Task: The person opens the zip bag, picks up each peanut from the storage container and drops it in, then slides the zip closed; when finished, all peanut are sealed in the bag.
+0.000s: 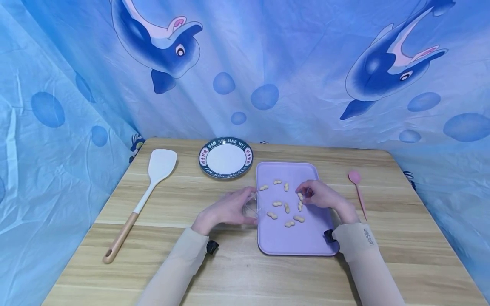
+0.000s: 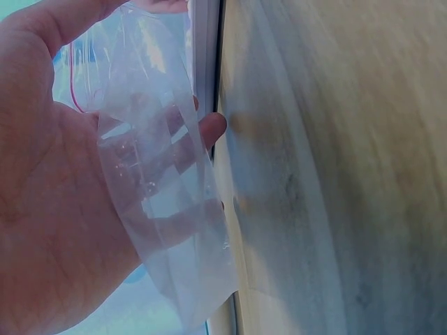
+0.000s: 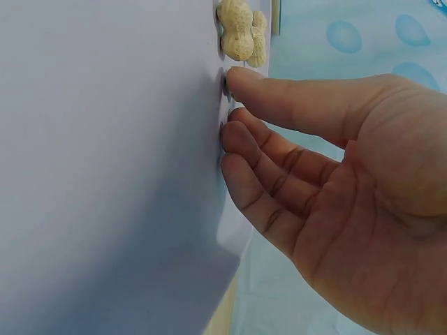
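Note:
My left hand (image 1: pixel 229 208) holds a clear plastic bag (image 2: pixel 160 167) at the left edge of the lilac tray (image 1: pixel 298 244). In the left wrist view, several of its fingers show through the film, with the thumb above. My right hand (image 1: pixel 323 196) reaches over the tray's right side, its thumb and fingertips brought down around a peanut (image 1: pixel 300 196). The right wrist view shows those fingertips right at the tray surface, mostly hiding that peanut. Another peanut (image 3: pixel 236 29) lies just beyond the thumb. Several more unshelled peanuts (image 1: pixel 277 204) are scattered over the tray.
A white plate with a dark green patterned rim (image 1: pixel 226 175) stands behind the tray to the left. Far left lies a white spatula (image 1: pixel 160 163) with a wooden handle. A small pink spoon (image 1: pixel 355 177) lies right of the tray. Blue dolphin-print cloth hangs behind the wooden table (image 1: pixel 229 276).

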`<state>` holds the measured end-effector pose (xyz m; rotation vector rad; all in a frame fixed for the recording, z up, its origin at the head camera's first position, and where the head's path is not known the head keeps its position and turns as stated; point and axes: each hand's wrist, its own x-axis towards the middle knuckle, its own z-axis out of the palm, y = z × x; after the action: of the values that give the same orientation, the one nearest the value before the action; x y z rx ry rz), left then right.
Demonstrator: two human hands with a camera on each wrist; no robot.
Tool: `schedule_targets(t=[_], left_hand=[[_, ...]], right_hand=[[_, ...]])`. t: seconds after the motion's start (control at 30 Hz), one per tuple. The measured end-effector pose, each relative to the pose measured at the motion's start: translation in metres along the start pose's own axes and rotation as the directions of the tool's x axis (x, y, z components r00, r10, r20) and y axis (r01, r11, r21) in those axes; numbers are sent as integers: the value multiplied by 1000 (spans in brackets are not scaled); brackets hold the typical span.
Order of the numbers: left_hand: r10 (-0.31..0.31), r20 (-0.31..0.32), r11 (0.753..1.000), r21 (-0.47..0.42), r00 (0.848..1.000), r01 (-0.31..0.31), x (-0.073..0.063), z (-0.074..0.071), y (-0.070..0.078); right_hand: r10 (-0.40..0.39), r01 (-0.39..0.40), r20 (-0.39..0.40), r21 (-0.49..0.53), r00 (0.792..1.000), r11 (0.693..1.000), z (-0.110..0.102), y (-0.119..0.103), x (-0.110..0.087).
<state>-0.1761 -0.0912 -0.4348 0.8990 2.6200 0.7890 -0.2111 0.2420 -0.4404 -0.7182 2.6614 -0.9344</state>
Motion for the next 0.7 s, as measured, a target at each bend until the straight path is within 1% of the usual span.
schedule_targets(t=[0.1,0.33,0.47,0.57,0.7], left_hand=[[2,1,1000,-6,1000,-2,0,0,0],[8,3,1000,3,1000,-8,0,0,1],[9,0,1000,7,1000,-9,0,1,1],[6,-3,1000,8,1000,-6,0,1,1],[1,-10,1000,2,1000,-1,-1,1,3]], right_hand=[[23,-23,-5,-2,1000,1000,1,0,0],[27,-27,-2,-11,1000,1000,1,0,1],[53,-53,-3,-16,999,998,-1,0,0],[60,-61,-32,-22,998,998,-3,-1,-1],[11,-14,-96,-34,995,999,-6,-9,-3]])
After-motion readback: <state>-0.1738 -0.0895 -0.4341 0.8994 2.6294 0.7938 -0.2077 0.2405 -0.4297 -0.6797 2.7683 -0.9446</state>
